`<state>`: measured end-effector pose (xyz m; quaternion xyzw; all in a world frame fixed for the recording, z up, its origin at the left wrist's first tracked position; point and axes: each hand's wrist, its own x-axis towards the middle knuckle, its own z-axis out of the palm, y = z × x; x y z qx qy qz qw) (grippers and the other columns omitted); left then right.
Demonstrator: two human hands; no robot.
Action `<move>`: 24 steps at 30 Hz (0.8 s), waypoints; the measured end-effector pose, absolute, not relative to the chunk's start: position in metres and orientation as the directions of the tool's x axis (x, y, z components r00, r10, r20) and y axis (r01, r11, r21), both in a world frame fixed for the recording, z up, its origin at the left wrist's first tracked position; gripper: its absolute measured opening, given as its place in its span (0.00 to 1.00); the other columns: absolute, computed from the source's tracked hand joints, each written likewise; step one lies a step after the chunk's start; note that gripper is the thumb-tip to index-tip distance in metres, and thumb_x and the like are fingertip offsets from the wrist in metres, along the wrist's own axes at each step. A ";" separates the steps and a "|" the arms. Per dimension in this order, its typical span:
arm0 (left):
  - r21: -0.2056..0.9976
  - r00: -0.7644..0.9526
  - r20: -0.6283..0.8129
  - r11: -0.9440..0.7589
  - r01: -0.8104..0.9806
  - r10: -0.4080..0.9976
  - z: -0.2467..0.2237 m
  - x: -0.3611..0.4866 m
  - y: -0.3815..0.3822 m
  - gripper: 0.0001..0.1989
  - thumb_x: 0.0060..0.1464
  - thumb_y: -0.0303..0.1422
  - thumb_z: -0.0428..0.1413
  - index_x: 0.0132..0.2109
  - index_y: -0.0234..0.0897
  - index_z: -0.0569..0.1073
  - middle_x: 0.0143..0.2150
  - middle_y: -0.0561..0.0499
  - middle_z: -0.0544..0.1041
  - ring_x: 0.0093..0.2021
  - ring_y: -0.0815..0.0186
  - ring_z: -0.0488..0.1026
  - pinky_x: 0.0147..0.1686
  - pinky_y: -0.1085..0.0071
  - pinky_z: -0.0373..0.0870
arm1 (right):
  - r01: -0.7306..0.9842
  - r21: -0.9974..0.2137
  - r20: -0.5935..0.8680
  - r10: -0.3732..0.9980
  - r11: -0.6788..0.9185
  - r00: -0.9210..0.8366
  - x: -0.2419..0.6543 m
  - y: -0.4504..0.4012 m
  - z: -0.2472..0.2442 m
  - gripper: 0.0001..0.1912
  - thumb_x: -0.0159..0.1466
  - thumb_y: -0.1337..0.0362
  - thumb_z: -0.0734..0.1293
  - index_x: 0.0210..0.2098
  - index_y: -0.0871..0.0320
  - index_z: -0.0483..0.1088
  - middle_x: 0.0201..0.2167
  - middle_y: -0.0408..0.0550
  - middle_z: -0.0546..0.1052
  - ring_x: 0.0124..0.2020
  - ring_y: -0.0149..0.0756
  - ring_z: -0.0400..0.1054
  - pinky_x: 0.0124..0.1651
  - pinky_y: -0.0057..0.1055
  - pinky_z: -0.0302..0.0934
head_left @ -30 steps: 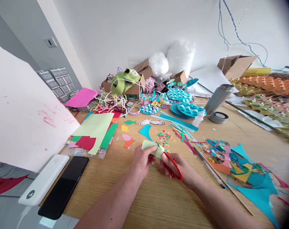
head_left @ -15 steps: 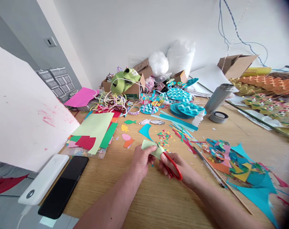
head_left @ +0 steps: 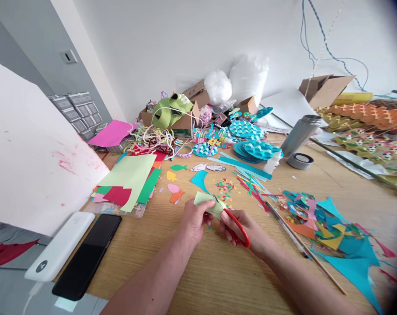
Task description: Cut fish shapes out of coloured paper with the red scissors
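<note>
A small piece of pale green paper (head_left: 203, 199) is pinched between the thumb and fingers of my left hand (head_left: 196, 218). My right hand (head_left: 242, 225) is closed round the red handles of a pair of scissors (head_left: 243, 234). The scissor blades lie at the paper's right part, pointing up and left. Just beyond my hands are a blue paper scrap (head_left: 200, 180) and a scatter of tiny coloured paper bits (head_left: 226, 186). To the left lie cut paper fish: a green one (head_left: 179, 167), a yellow one (head_left: 171, 176) and an orange one (head_left: 177, 195).
Coloured paper sheets (head_left: 129, 173) are stacked at left, near a black phone (head_left: 88, 253) and a white power bank (head_left: 60, 247). Paper offcuts (head_left: 346, 245), a thin wooden stick (head_left: 326, 271) and a pen lie right. A grey flask (head_left: 300, 135) and blue wavy discs (head_left: 257, 151) stand farther back.
</note>
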<state>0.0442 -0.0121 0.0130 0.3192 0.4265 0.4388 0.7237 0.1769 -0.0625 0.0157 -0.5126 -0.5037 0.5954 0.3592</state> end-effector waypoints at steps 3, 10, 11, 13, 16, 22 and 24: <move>0.836 0.257 -0.333 0.410 -0.365 0.907 0.013 0.044 -0.012 0.10 0.35 0.33 0.63 0.25 0.33 0.71 0.20 0.54 0.69 0.17 0.75 0.61 0.15 0.77 0.52 | 0.096 -0.968 -0.247 0.945 -0.231 -0.216 0.177 -0.062 0.015 0.33 0.54 0.32 0.60 0.20 0.59 0.64 0.11 0.39 0.65 0.11 0.24 0.55 0.17 0.23 0.45; 0.825 0.258 -0.336 0.415 -0.384 0.906 0.014 0.044 -0.012 0.10 0.35 0.33 0.63 0.25 0.32 0.71 0.20 0.54 0.69 0.18 0.75 0.61 0.15 0.77 0.52 | 0.097 -0.969 -0.242 0.945 -0.226 -0.218 0.177 -0.062 0.015 0.34 0.54 0.32 0.60 0.21 0.59 0.64 0.11 0.39 0.65 0.11 0.24 0.55 0.17 0.23 0.45; 0.824 0.258 -0.336 0.415 -0.384 0.906 0.014 0.044 -0.012 0.11 0.35 0.33 0.63 0.25 0.32 0.71 0.20 0.54 0.69 0.18 0.74 0.61 0.15 0.77 0.52 | 0.096 -0.969 -0.244 0.945 -0.228 -0.219 0.177 -0.062 0.015 0.34 0.54 0.32 0.60 0.21 0.60 0.64 0.11 0.39 0.65 0.11 0.24 0.55 0.17 0.23 0.45; 0.824 0.255 -0.340 0.417 -0.383 0.905 0.014 0.044 -0.012 0.11 0.35 0.33 0.63 0.25 0.32 0.71 0.20 0.54 0.69 0.18 0.74 0.61 0.15 0.76 0.52 | 0.097 -0.968 -0.247 0.945 -0.231 -0.216 0.176 -0.062 0.015 0.34 0.53 0.31 0.60 0.21 0.60 0.64 0.11 0.39 0.65 0.11 0.24 0.55 0.17 0.23 0.45; 0.826 0.254 -0.344 0.420 -0.376 0.904 0.013 0.044 -0.011 0.11 0.35 0.33 0.63 0.25 0.32 0.70 0.20 0.54 0.69 0.18 0.74 0.61 0.15 0.76 0.52 | 0.102 -0.968 -0.247 0.945 -0.230 -0.213 0.176 -0.062 0.015 0.35 0.53 0.31 0.59 0.21 0.60 0.64 0.11 0.39 0.65 0.11 0.23 0.54 0.16 0.23 0.45; 0.842 0.276 -0.319 0.405 -0.356 0.907 0.013 0.042 -0.009 0.11 0.35 0.33 0.62 0.26 0.32 0.70 0.20 0.54 0.68 0.18 0.74 0.60 0.15 0.76 0.51 | 0.119 -0.966 -0.252 0.940 -0.230 -0.230 0.177 -0.062 0.016 0.36 0.53 0.30 0.59 0.21 0.60 0.64 0.12 0.39 0.65 0.12 0.23 0.55 0.17 0.22 0.45; 0.848 0.292 -0.316 0.407 -0.340 0.902 0.013 0.041 -0.008 0.11 0.35 0.33 0.62 0.25 0.33 0.70 0.20 0.54 0.67 0.18 0.74 0.60 0.15 0.76 0.51 | 0.119 -0.967 -0.250 0.939 -0.227 -0.236 0.177 -0.062 0.016 0.35 0.53 0.30 0.59 0.21 0.60 0.64 0.12 0.40 0.65 0.13 0.24 0.56 0.17 0.23 0.46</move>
